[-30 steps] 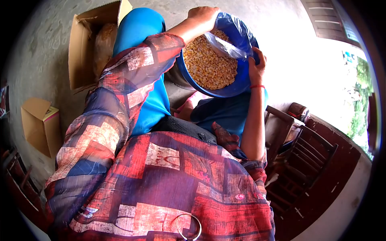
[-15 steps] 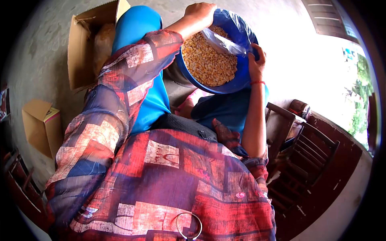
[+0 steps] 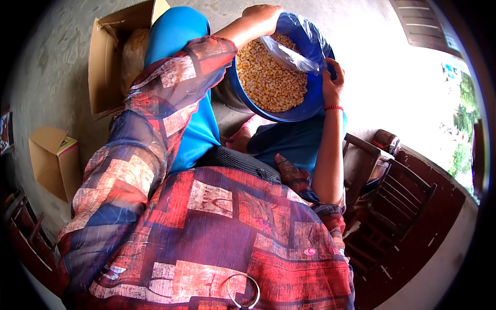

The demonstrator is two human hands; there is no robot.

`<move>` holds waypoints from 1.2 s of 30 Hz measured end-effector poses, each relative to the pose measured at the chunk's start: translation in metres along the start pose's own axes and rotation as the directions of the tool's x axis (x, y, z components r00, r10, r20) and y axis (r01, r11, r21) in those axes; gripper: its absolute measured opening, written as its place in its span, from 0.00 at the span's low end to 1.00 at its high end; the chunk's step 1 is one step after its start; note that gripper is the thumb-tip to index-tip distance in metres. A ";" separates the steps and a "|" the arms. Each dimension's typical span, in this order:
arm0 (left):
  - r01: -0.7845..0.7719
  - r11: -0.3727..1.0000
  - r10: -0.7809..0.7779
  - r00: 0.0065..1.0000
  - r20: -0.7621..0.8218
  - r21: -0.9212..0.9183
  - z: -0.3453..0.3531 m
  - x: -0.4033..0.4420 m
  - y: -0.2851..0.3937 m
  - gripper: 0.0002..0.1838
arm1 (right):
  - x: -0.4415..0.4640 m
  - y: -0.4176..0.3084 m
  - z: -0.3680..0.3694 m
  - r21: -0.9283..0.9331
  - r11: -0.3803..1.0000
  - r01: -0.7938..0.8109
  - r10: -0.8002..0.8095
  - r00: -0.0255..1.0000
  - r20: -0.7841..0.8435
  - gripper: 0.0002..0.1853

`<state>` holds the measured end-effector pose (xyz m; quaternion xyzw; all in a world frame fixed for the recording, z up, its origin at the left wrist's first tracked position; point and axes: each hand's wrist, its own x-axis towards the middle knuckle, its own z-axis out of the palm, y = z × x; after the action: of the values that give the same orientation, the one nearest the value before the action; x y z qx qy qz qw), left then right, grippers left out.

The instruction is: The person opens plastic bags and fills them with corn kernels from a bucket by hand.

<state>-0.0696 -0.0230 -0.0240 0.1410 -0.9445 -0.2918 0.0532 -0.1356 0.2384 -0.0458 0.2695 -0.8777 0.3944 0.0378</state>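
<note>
A blue basin [image 3: 310, 106] tilts toward me between my knees, partly filled with yellow and whitish corn kernels [image 3: 271, 77]. Clear plastic sheeting [image 3: 298, 63] lies inside it along the far and right sides, with one fold across the kernels. My left hand [image 3: 262, 18] is closed at the far-left rim, its fingertips hidden. On the right side, my right hand [image 3: 333, 82] grips the rim with thumb and fingers, at the plastic's edge. A red band circles that wrist.
An open cardboard box [image 3: 106, 70] with a wrapped bundle [image 3: 135, 59] inside stands left of my leg. Further left is a smaller carton [image 3: 64, 163]. Wooden chairs [image 3: 398, 194] stand at the right, near a bright doorway. A metal vessel [image 3: 227, 95] shows beneath the basin.
The whole view has shifted slightly, so basin and hands appear a little further right. Both hands keep their places on the basin, and the kernels look the same.
</note>
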 end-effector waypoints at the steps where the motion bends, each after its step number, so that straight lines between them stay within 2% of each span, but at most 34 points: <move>1: -0.006 1.000 0.006 1.000 -0.005 0.004 0.001 0.000 0.000 0.14 | 0.000 0.000 0.000 -0.001 1.000 0.002 -0.002 1.000 0.002 0.18; 6: 0.051 0.998 -0.052 0.998 0.036 0.035 0.003 0.003 0.001 0.17 | 0.000 0.000 0.001 0.007 1.000 0.009 -0.009 1.000 0.000 0.18; 8: -0.018 0.996 0.022 0.999 -0.047 0.090 0.011 0.002 -0.001 0.16 | 0.000 0.000 0.000 0.001 1.000 0.006 -0.006 1.000 0.001 0.18; 11: 0.022 0.991 -0.019 0.999 -0.027 0.131 0.007 0.000 0.004 0.20 | 0.000 -0.001 0.000 -0.004 1.000 0.013 -0.013 1.000 -0.001 0.18; 15: 0.008 0.991 -0.001 0.999 -0.053 0.130 0.005 0.001 0.000 0.22 | -0.001 -0.001 0.000 0.012 1.000 0.017 -0.017 1.000 0.001 0.18; 17: -0.086 0.994 0.089 0.995 0.034 -0.071 -0.020 -0.010 0.007 0.22 | -0.002 0.000 -0.001 0.024 1.000 0.012 -0.012 1.000 0.004 0.18; 21: -0.055 0.998 0.057 0.997 0.056 -0.034 -0.009 -0.003 -0.005 0.27 | -0.001 -0.003 0.000 -0.009 1.000 0.006 -0.006 1.000 -0.004 0.19; 23: -0.079 0.979 0.087 0.995 0.039 -0.186 -0.007 -0.001 -0.007 0.25 | -0.002 -0.007 -0.001 0.000 1.000 -0.017 0.017 1.000 0.000 0.19; 26: -0.083 0.956 0.097 0.995 0.034 -0.281 0.004 0.005 -0.015 0.24 | -0.003 -0.013 -0.003 0.000 1.000 0.008 -0.008 1.000 -0.007 0.17; 27: -0.083 0.956 0.096 0.995 0.033 -0.282 0.009 0.008 -0.017 0.24 | -0.005 -0.025 -0.008 -0.057 0.998 0.009 -0.014 0.997 -0.081 0.16; 28: -0.046 0.974 0.058 0.997 0.045 -0.222 0.013 0.010 -0.016 0.24 | -0.006 -0.035 -0.012 -0.113 0.994 0.007 -0.024 0.988 -0.154 0.16; 29: -0.008 0.987 0.017 0.998 0.054 -0.160 0.016 0.012 -0.017 0.23 | -0.007 -0.040 -0.014 -0.196 0.974 0.113 -0.154 0.966 -0.208 0.14; 30: -0.005 0.987 0.013 0.999 0.053 -0.160 0.012 0.010 -0.018 0.23 | -0.008 -0.054 -0.016 -0.229 0.956 0.182 -0.231 0.950 -0.208 0.15; 31: -0.029 0.969 0.037 0.999 0.030 -0.245 0.008 0.009 -0.016 0.23 | -0.008 -0.071 -0.016 -0.263 0.933 0.245 -0.302 0.931 -0.204 0.15; 32: -0.056 0.943 0.061 0.998 0.005 -0.327 0.005 0.005 -0.014 0.22 | -0.008 -0.085 -0.011 -0.103 0.962 0.252 -0.266 0.953 -0.147 0.15; 33: -0.056 0.942 0.063 0.998 0.009 -0.331 0.009 0.006 -0.014 0.22 | -0.010 -0.096 -0.005 0.055 0.969 0.242 -0.237 0.968 -0.086 0.15; 34: -0.012 0.965 0.025 0.999 0.047 -0.261 0.014 0.010 -0.015 0.23 | -0.011 -0.111 0.005 0.206 0.950 0.234 -0.248 0.968 0.046 0.15; 35: 0.031 0.982 -0.017 0.997 0.080 -0.186 0.018 0.014 -0.016 0.24 | -0.018 -0.127 0.010 0.196 0.963 0.186 -0.223 0.957 0.185 0.12; 36: 0.011 0.984 0.000 0.998 0.066 -0.175 0.020 0.015 -0.018 0.24 | -0.021 -0.134 0.019 0.196 0.978 0.072 -0.149 0.898 0.415 0.10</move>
<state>-0.0838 -0.0309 -0.0502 0.1287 -0.9160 -0.3786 0.0334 -0.0476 0.1606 0.0255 0.4012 -0.8097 0.3987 -0.1567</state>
